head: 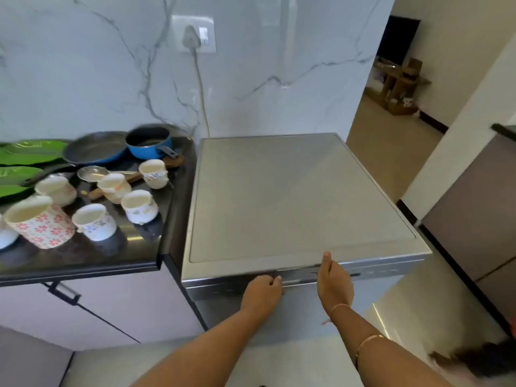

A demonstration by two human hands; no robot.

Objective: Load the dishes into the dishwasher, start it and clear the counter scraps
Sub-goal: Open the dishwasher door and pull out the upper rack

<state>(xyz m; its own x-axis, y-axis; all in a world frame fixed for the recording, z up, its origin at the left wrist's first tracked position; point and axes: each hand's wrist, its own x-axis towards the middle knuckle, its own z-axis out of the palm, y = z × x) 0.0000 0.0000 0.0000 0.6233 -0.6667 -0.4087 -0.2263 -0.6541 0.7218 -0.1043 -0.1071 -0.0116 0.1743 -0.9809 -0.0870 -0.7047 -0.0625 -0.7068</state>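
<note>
Head view: left hand (262, 290) and right hand (333, 279), fingers (275, 280) curled round dishwasher (293, 196) door edge.

Cups (95, 222), pans (95, 148) on black counter (131, 254)

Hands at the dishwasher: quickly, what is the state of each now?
Left hand: grips the dishwasher door at its top edge.
Right hand: thumb over the same edge, fingers hidden; cannot be told.

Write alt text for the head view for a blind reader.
A person's left hand and right hand grip the top edge of a dishwasher door. On the dark counter beside it sit floral cups, two pans and green plates.
</note>
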